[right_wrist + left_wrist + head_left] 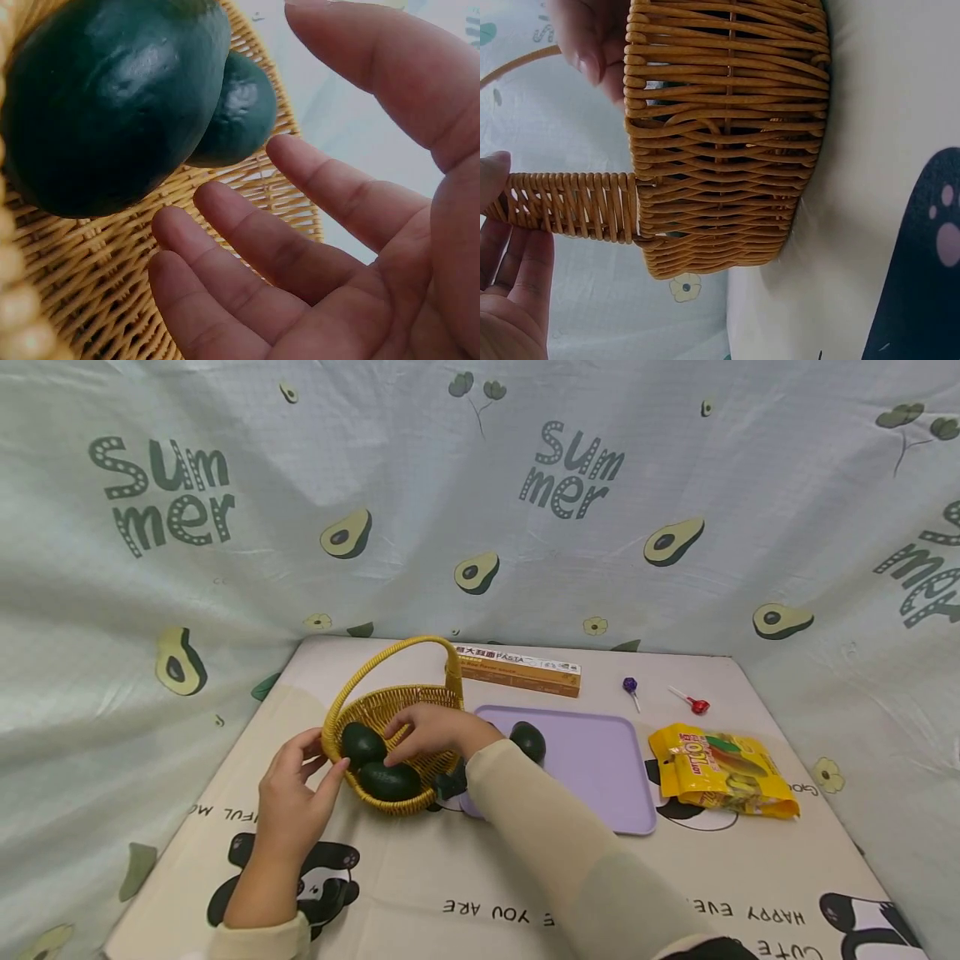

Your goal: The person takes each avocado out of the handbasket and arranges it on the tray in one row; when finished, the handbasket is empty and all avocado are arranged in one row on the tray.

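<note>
Fingers of the left hand (295, 793) pinch the handle (574, 204) of the yellow basket (405, 697) on its left side, best held steady against tipping, while two dark avocados (363, 744) lie inside, beside the right hand (433, 732), whose loosely spread fingers would do well to move gently

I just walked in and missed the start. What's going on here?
A person's left hand grips the handle of a wicker basket, while the right hand reaches over the basket with nothing in its grasp. Two dark green fruits lie inside the basket; another dark green fruit rests on the purple tray.
</note>
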The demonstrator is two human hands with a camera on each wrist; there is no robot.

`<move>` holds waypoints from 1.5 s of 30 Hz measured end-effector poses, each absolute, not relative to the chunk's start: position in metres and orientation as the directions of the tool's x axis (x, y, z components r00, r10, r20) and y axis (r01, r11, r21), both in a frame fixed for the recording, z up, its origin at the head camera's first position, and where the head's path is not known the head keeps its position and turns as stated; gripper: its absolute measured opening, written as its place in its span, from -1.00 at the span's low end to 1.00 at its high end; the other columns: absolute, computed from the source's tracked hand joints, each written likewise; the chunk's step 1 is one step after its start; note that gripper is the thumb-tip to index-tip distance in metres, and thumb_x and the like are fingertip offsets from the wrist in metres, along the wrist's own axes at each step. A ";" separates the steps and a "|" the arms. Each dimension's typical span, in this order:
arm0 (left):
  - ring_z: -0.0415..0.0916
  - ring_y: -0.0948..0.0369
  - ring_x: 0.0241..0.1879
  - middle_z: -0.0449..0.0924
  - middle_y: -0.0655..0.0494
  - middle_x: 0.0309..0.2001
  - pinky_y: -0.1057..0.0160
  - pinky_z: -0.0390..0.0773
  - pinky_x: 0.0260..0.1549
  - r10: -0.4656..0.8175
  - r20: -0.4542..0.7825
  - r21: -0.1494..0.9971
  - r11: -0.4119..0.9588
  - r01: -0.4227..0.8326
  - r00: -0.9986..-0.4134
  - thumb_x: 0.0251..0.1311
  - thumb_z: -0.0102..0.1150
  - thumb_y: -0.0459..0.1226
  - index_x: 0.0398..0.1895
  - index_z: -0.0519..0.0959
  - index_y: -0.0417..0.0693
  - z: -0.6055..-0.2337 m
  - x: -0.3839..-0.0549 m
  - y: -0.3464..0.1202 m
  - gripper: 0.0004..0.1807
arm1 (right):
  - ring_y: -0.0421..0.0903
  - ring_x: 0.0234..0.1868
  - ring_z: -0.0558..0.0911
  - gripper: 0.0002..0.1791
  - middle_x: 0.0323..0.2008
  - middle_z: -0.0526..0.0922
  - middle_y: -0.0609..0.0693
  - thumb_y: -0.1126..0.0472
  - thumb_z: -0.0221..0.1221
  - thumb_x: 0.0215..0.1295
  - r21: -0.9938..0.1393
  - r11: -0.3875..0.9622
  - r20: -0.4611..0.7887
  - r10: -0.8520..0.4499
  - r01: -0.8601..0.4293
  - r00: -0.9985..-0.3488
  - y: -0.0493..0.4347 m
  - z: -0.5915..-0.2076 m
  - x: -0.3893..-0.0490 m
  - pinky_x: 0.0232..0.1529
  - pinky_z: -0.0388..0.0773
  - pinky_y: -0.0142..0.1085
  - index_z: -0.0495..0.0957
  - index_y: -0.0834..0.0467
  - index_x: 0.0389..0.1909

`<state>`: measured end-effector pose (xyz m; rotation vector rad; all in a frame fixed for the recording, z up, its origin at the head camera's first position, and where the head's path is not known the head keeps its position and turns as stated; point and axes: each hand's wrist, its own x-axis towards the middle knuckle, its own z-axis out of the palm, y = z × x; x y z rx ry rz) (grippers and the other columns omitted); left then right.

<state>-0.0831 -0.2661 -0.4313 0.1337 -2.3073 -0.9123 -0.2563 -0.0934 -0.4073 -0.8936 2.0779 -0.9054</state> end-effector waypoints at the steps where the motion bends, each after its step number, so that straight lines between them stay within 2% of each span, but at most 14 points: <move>1: 0.61 0.03 0.14 0.59 -0.10 0.10 0.51 0.52 0.12 -0.313 0.532 0.643 0.754 0.134 -0.787 0.15 0.46 -0.43 0.27 0.46 -0.20 -0.431 -0.083 -0.266 -0.39 | -0.17 -0.07 0.65 -0.44 0.00 0.67 -0.10 -0.03 0.50 0.12 -0.801 0.523 -0.322 -0.786 -0.292 -0.527 -0.094 -0.408 -0.256 -0.04 0.67 -0.32 0.62 0.02 0.14; 7: 0.61 0.02 0.13 0.59 -0.10 0.09 0.37 0.58 0.11 -0.313 0.529 0.640 0.758 0.128 -0.788 0.16 0.45 -0.44 0.27 0.46 -0.21 -0.430 -0.083 -0.265 -0.40 | -0.07 -0.15 0.63 -0.54 -0.10 0.64 -0.03 0.05 0.55 0.06 -0.815 0.546 -0.398 -0.770 -0.192 -0.499 -0.102 -0.414 -0.255 -0.03 0.71 -0.19 0.65 0.00 -0.01; 14: 0.62 0.00 0.11 0.59 -0.11 0.08 0.48 0.54 0.12 -0.298 0.551 0.633 0.758 0.158 -0.780 0.15 0.46 -0.45 0.26 0.46 -0.22 -0.429 -0.083 -0.264 -0.40 | -0.11 -0.06 0.57 -0.57 0.02 0.54 -0.11 0.02 0.58 0.01 -0.749 0.593 -0.427 -0.774 -0.297 -0.468 -0.107 -0.413 -0.250 -0.17 0.69 -0.27 0.63 -0.10 -0.11; 17: 0.63 0.00 0.10 0.59 -0.10 0.07 0.43 0.56 0.11 -0.298 0.556 0.629 0.761 0.159 -0.776 0.14 0.46 -0.45 0.26 0.46 -0.22 -0.429 -0.083 -0.264 -0.40 | -0.09 -0.10 0.57 -0.57 0.01 0.55 -0.09 0.04 0.58 0.02 -0.745 0.590 -0.425 -0.779 -0.310 -0.462 -0.109 -0.413 -0.248 -0.23 0.69 -0.26 0.61 -0.07 -0.13; 21: 0.63 0.01 0.09 0.59 -0.10 0.05 0.40 0.58 0.10 -0.298 0.558 0.629 0.761 0.160 -0.774 0.14 0.46 -0.44 0.25 0.47 -0.22 -0.429 -0.083 -0.264 -0.41 | -0.09 -0.14 0.59 -0.56 -0.01 0.55 -0.07 0.03 0.59 0.02 -0.756 0.597 -0.422 -0.759 -0.270 -0.496 -0.109 -0.414 -0.247 -0.27 0.71 -0.25 0.59 -0.05 -0.13; 26: 0.62 -0.01 0.09 0.59 -0.12 0.04 0.56 0.49 0.12 -0.293 0.560 0.639 0.748 0.179 -0.775 0.15 0.44 -0.46 0.25 0.46 -0.25 -0.427 -0.083 -0.264 -0.42 | -0.05 -0.12 0.65 -0.55 0.00 0.55 -0.05 0.06 0.58 0.03 -0.789 0.582 -0.406 -0.734 -0.197 -0.544 -0.110 -0.416 -0.249 -0.27 0.77 -0.19 0.58 0.00 -0.11; 35: 0.63 -0.01 0.09 0.58 -0.12 0.04 0.57 0.46 0.12 -0.283 0.564 0.633 0.752 0.185 -0.776 0.13 0.46 -0.46 0.25 0.46 -0.24 -0.427 -0.083 -0.264 -0.40 | -0.01 -0.07 0.67 -0.54 0.03 0.56 -0.02 0.06 0.56 0.06 -0.812 0.566 -0.397 -0.711 -0.139 -0.580 -0.111 -0.418 -0.251 -0.27 0.81 -0.10 0.58 0.05 -0.08; 40: 0.63 0.01 0.10 0.59 -0.09 0.05 0.46 0.52 0.12 -0.293 0.555 0.633 0.756 0.167 -0.779 0.16 0.45 -0.44 0.26 0.46 -0.22 -0.429 -0.082 -0.265 -0.41 | 0.00 -0.04 0.66 -0.51 0.09 0.55 0.00 0.04 0.53 0.10 -0.825 0.555 -0.390 -0.696 -0.107 -0.603 -0.109 -0.417 -0.250 -0.29 0.81 -0.11 0.56 0.03 -0.01; 45: 0.63 0.01 0.11 0.59 -0.09 0.06 0.23 0.60 0.10 -0.298 0.550 0.629 0.762 0.152 -0.780 0.17 0.44 -0.44 0.26 0.46 -0.22 -0.429 -0.080 -0.265 -0.41 | 0.01 -0.01 0.65 -0.50 0.16 0.52 0.02 0.02 0.48 0.17 -0.850 0.515 -0.356 -0.715 -0.109 -0.601 -0.108 -0.415 -0.250 -0.30 0.81 -0.12 0.53 -0.01 0.09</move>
